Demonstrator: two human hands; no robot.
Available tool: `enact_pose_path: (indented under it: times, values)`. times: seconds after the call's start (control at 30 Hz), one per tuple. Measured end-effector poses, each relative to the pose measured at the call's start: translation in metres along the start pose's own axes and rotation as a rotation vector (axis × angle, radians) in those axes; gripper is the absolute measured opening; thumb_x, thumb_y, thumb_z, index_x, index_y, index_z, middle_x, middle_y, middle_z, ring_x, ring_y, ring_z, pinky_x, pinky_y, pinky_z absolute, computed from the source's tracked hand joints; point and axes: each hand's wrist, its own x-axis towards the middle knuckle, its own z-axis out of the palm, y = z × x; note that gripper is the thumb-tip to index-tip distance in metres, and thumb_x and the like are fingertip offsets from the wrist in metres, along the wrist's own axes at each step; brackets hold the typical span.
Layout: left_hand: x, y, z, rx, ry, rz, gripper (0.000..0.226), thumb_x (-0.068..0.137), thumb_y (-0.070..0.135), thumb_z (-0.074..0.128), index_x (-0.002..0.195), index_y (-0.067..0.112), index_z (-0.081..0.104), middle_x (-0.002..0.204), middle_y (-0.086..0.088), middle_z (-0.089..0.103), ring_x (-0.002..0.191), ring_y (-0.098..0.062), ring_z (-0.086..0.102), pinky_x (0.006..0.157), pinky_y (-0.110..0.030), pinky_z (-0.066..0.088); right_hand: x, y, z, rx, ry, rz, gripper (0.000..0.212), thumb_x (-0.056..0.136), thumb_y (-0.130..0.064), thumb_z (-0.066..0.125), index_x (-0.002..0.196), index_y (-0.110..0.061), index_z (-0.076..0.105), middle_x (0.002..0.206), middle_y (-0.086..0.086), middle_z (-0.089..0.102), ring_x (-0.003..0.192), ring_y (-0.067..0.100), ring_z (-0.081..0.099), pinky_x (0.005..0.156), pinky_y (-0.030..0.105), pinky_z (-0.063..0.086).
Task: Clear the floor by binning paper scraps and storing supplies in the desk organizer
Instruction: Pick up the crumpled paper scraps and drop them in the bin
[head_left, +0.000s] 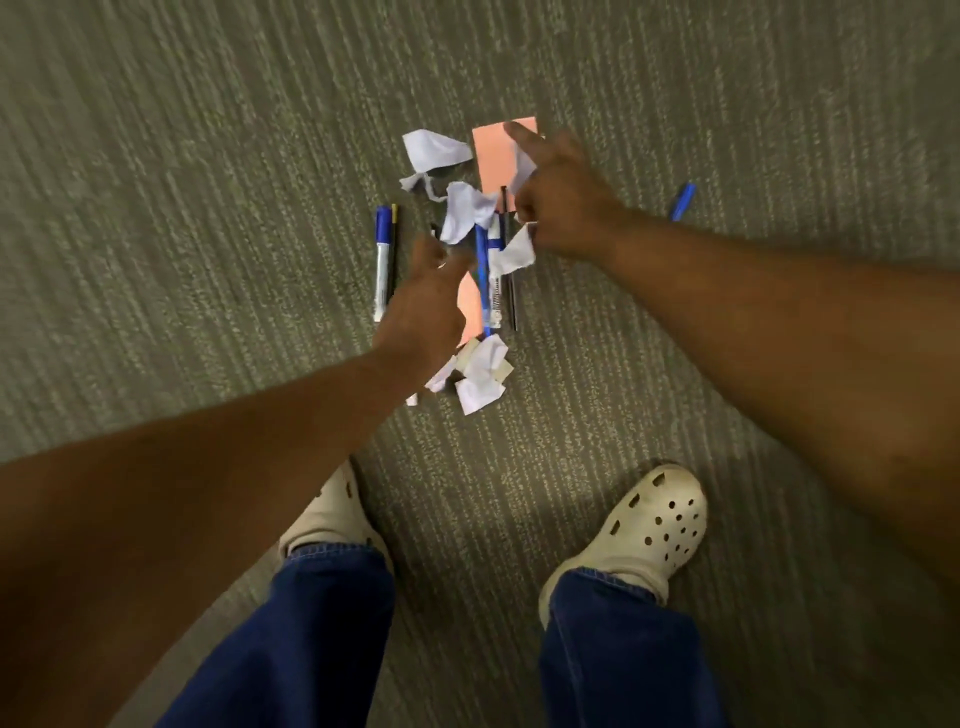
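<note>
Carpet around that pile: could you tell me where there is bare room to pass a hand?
Bare carpet lies left of the blue-capped marker, and between the orange paper and the lone blue pen. It is crowded in the middle, where paper scraps overlap pens beneath the left hand and right hand.

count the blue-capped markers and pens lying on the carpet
3 clearly visible: a blue-capped marker left of the pile, a blue pen in the pile's middle under paper scraps, and another blue pen far right. More may hide beneath the hands and scraps.
</note>
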Motion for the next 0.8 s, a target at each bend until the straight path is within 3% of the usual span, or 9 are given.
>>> enact_pose_path:
  times: [0.13,0.23,0.33,0.43,0.5,0.57,0.67,0.73,0.8]
  values:
    - [0.018,-0.011,-0.024,0.107,-0.033,0.086,0.099,0.080,-0.023,0.059,0.158,0.034,0.035,0.172,-0.016,-0.005,0.116,-0.037,0.066,0.068,-0.041,0.058,0.007,0.001,0.014,-0.087,0.011,0.029,0.038,0.096,-0.006,0.059,0.134,-0.004,0.065,0.172,0.011,0.018,0.156,0.040,0.019,0.124,0.040,0.028]
    - [0.044,-0.015,-0.033,0.176,-0.038,0.159,0.099,0.087,-0.013,0.065,0.161,0.039,0.025,0.172,-0.020,-0.010,0.134,-0.040,0.056,0.079,-0.041,0.059,-0.006,-0.001,0.025,-0.120,0.088,0.003,0.032,0.097,-0.006,0.057,0.127,-0.001,0.067,0.151,0.018,0.043,0.141,0.038,0.040,0.112,0.040,0.042]
    - [0.068,-0.015,-0.037,0.294,-0.110,0.177,0.078,0.093,0.009,0.073,0.159,0.025,0.036,0.163,-0.029,0.021,0.133,-0.047,0.052,0.098,-0.047,0.054,-0.023,0.001,0.037,-0.118,0.098,-0.020,0.026,0.092,-0.009,0.063,0.115,0.002,0.069,0.135,0.020,0.055,0.125,0.040,0.050,0.098,0.044,0.046]
    - [0.081,-0.007,-0.042,0.332,-0.128,0.299,0.024,0.098,0.008,0.060,0.118,-0.004,0.067,0.121,-0.033,0.061,0.106,-0.047,0.063,0.088,-0.049,0.053,-0.037,0.003,0.051,-0.015,0.159,0.038,0.022,0.087,0.001,0.064,0.109,0.002,0.065,0.127,0.022,0.057,0.112,0.039,0.057,0.087,0.044,0.045]
    - [0.086,-0.003,-0.043,0.260,-0.118,0.296,0.026,0.100,0.009,0.050,0.097,-0.009,0.069,0.101,-0.033,0.069,0.093,-0.046,0.067,0.082,-0.050,0.053,-0.045,0.001,0.054,0.127,0.238,0.099,0.014,0.092,-0.009,0.067,0.100,0.002,0.064,0.113,0.016,0.058,0.099,0.030,0.059,0.082,0.043,0.043]
    - [0.088,-0.003,-0.041,0.247,-0.071,0.200,0.026,0.101,0.010,0.052,0.097,-0.008,0.070,0.098,-0.032,0.071,0.091,-0.045,0.069,0.079,-0.047,0.053,-0.053,-0.003,0.053,0.339,0.340,0.241,0.019,0.093,-0.012,0.068,0.088,0.005,0.063,0.096,0.014,0.059,0.085,0.025,0.055,0.077,0.044,0.043]
    - [0.077,-0.005,-0.036,0.169,0.042,0.050,0.021,0.094,0.013,0.064,0.103,-0.003,0.073,0.103,-0.024,0.074,0.093,-0.038,0.071,0.075,-0.038,0.051,-0.068,-0.012,0.049,0.586,0.500,0.467,0.015,0.087,-0.004,0.069,0.077,0.007,0.067,0.085,0.022,0.069,0.080,0.032,0.063,0.071,0.044,0.046]
    - [0.065,0.000,-0.034,0.056,0.099,-0.070,0.029,0.089,0.012,0.071,0.116,0.002,0.072,0.116,-0.020,0.073,0.105,-0.032,0.071,0.083,-0.031,0.051,-0.085,-0.015,0.048,0.745,0.562,0.617,0.012,0.085,-0.006,0.072,0.076,0.001,0.070,0.080,0.012,0.071,0.077,0.023,0.065,0.069,0.035,0.049]
    - [0.051,0.010,-0.034,-0.080,0.130,-0.268,0.038,0.088,0.017,0.075,0.125,0.006,0.070,0.125,-0.016,0.071,0.112,-0.029,0.070,0.095,-0.036,0.057,-0.107,-0.018,0.047,0.897,0.635,0.785,0.019,0.083,-0.015,0.080,0.069,-0.012,0.068,0.068,-0.002,0.064,0.066,0.012,0.056,0.062,0.027,0.044]
